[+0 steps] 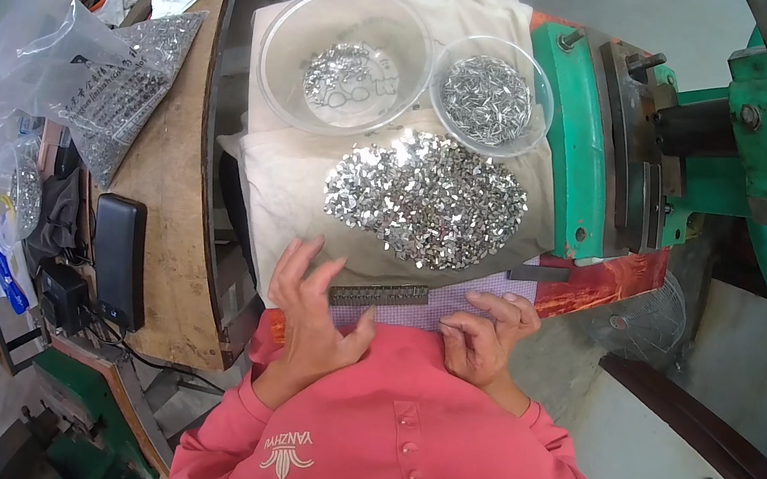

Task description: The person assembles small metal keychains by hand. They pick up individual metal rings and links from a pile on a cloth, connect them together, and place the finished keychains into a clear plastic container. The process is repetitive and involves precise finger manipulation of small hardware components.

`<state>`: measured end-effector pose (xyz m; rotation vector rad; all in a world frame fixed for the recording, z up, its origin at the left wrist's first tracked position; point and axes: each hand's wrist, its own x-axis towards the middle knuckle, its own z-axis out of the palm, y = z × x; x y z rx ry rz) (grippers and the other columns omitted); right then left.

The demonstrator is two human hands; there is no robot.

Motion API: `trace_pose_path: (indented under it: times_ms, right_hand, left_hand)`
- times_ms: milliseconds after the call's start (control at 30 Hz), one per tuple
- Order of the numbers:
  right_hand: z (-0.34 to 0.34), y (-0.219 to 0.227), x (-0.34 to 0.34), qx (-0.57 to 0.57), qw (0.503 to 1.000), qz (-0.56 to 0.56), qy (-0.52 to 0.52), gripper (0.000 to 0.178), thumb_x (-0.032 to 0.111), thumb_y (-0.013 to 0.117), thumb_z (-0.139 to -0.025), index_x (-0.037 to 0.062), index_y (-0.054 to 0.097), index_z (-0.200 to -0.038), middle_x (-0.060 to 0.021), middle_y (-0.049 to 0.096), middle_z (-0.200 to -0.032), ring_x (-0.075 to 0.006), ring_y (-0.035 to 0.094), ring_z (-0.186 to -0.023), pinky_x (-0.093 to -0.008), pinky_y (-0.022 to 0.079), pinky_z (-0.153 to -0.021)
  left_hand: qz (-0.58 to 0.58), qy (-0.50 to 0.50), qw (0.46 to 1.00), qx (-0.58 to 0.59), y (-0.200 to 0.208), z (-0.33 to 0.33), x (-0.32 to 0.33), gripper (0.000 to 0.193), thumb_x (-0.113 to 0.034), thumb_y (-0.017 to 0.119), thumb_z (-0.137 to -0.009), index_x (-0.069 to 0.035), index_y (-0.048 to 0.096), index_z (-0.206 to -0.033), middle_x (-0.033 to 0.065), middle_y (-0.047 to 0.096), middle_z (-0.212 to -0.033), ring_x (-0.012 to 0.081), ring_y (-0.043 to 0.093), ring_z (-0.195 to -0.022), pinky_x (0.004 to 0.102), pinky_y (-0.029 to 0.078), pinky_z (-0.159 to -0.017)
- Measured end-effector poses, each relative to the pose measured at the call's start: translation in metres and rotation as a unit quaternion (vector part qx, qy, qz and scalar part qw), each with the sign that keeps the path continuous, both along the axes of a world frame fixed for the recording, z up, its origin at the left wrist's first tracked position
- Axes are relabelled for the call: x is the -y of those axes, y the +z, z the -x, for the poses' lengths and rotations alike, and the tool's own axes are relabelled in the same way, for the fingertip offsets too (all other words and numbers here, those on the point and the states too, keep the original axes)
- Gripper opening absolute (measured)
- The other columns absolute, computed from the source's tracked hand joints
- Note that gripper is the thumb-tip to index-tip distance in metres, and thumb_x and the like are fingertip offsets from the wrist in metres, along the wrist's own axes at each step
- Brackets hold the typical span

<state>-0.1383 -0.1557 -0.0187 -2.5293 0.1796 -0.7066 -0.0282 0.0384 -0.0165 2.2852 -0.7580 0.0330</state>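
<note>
A dark, narrow metal bar with a row of slots (380, 295) lies on a purple checked cloth (412, 315) close in front of me. My left hand (318, 314) is open at the bar's left end, fingers spread and thumb apart. To the right of the bar, my right hand (485, 339) is held with its fingers curled in toward the thumb; whatever may be between them is too small to make out. Beyond the bar, a heap of small shiny metal pieces (429, 199) rests on a beige cloth (282, 190).
Behind the heap stand a large clear tub (277, 55) with some metal pieces and a smaller tub (546, 95) of thin metal pins. A green machine press (572, 139) rises at right. On the left wooden table (180, 239) lie a bag of metal parts (133, 93) and a black box (120, 260).
</note>
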Motion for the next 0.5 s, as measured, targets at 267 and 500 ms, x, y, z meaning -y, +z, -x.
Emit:
trace_pose_path:
  times_ms: [267,500]
  right_hand:
    - [-0.036,0.011,-0.016,-0.048,0.993,0.076,0.074,0.016,0.020,0.078,-0.073,0.0230,0.069,-0.086,0.0062,0.063,-0.120,-0.0212,0.041,-0.119,-0.0356,0.027,-0.099]
    - [-0.050,0.018,-0.025,-0.066,0.977,0.182,0.084,0.005,0.023,0.070,-0.081,0.0234,0.067,-0.084,0.0103,0.063,-0.121,-0.0196,0.041,-0.119,-0.0342,0.027,-0.097]
  left_hand:
    - [-0.030,-0.036,0.985,0.167,-0.013,0.005,-0.030,0.046,-0.025,0.081,-0.071,-0.010,0.062,-0.111,0.0175,0.045,-0.132,0.0387,0.039,-0.125,0.0504,0.033,-0.106]
    - [0.011,0.049,0.998,0.049,-0.013,0.005,-0.037,0.044,-0.022,0.083,-0.068,-0.010,0.064,-0.105,0.0172,0.046,-0.132,0.0363,0.041,-0.124,0.0468,0.031,-0.105]
